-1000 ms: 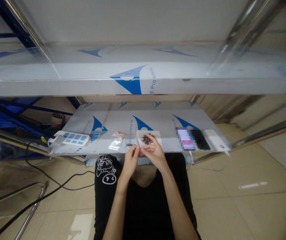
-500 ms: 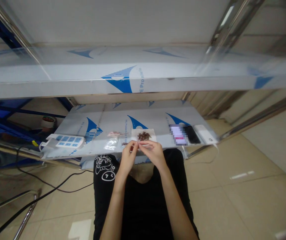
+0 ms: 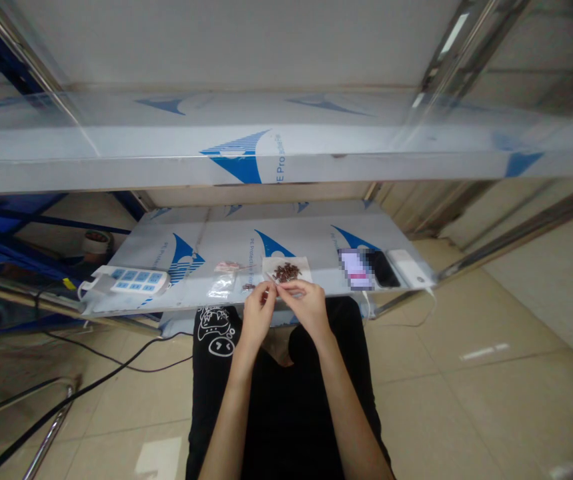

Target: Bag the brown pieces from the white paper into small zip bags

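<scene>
Leftmost, I see a blue metal frame [image 3: 11, 217] at the left edge, with a long black cable [image 3: 101, 377] curving across the floor through the lower left of the frame; left of centre, a white power strip with pale blue socket panels [image 3: 141, 281] lies on the near left corner of a flat silver shelf covered in blue-printed protective film [image 3: 311, 233]. Further right, toward the centre, I make out a small clear plastic bag [image 3: 221, 285] lying flat near the shelf's front edge, then a few small dark pieces [image 3: 249, 287] just beside the left hand. At the centre, I have the left hand [image 3: 259, 312] with its thumb and fingers bent inward, its tips meeting those of the right hand [image 3: 307, 307]; the hands are together at the fingertips, but I cannot tell whether either clamps on anything, the spot being too small. Just beyond them, a loose pile of small, glossy brown pieces [image 3: 287, 271] rests on a white square sheet [image 3: 303, 264]. Right of centre, well apart from the hands, I find a phone with a lit, pixelated screen [image 3: 357, 269], a black phone [image 3: 385, 270] and a white rounded-corner block [image 3: 409, 269], side by side; a thin white cable [image 3: 431, 307] hangs below the block.
</scene>
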The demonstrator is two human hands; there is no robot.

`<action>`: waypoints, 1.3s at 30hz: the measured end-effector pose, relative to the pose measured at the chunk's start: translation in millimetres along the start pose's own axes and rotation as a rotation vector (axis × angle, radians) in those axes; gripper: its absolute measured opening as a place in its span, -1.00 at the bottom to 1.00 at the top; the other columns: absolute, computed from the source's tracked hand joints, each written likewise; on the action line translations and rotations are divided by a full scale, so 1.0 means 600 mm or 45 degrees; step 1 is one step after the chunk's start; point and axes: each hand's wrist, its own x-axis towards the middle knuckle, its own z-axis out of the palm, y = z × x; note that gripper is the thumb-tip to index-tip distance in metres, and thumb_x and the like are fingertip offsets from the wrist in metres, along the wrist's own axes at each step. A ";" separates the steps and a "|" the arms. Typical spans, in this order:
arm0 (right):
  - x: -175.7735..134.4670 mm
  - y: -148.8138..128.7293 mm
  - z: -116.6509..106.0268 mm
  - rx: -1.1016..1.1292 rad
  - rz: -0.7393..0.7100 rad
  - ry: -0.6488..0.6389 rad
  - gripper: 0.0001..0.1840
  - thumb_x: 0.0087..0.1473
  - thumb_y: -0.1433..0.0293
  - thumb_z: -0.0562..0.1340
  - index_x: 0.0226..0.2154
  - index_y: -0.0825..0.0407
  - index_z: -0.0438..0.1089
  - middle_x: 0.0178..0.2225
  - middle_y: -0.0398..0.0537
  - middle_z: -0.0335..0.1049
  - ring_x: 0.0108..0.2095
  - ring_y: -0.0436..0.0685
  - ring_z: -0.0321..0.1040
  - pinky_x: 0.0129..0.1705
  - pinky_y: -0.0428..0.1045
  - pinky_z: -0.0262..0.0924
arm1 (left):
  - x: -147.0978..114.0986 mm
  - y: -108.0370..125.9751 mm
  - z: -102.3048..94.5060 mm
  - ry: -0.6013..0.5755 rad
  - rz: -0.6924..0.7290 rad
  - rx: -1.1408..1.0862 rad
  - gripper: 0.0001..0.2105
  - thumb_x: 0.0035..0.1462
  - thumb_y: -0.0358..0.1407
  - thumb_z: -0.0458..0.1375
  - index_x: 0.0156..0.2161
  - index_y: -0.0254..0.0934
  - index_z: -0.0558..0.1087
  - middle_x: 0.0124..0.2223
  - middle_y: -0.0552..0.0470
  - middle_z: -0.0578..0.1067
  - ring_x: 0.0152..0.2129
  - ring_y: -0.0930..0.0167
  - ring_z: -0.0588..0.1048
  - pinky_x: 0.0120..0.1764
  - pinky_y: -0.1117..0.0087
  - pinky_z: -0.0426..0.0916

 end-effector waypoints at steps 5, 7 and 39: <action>0.004 0.005 0.013 -0.039 -0.022 -0.039 -0.83 -0.12 0.32 0.27 -0.46 0.07 0.51 -0.48 -0.04 0.52 -0.46 0.13 0.46 -0.36 -0.02 0.37 | -0.001 -0.014 -0.009 0.013 -0.031 0.060 -0.76 0.12 -0.18 -0.01 -0.39 -0.28 0.40 -0.41 0.07 0.45 -0.47 0.45 0.41 -0.36 0.47 0.28; 0.006 0.006 0.018 -0.066 -0.030 -0.069 -0.83 -0.11 0.31 0.26 -0.51 0.07 0.51 -0.51 -0.03 0.51 -0.48 0.13 0.46 -0.36 -0.02 0.37 | 0.002 -0.018 -0.013 0.017 -0.059 0.074 -0.74 0.10 -0.16 0.01 -0.42 -0.29 0.41 -0.43 0.08 0.44 -0.50 0.46 0.40 -0.37 0.48 0.27; 0.025 0.103 0.041 -0.467 0.049 0.013 -0.85 -0.09 0.46 0.15 -0.43 0.02 0.44 -0.57 -0.15 0.46 -0.53 0.05 0.42 -0.41 -0.11 0.26 | -0.004 -0.080 0.024 0.253 -0.126 0.730 -0.86 0.11 -0.33 -0.03 -0.36 -0.27 0.36 -0.14 -0.07 0.40 -0.18 0.29 0.42 -0.15 0.24 0.25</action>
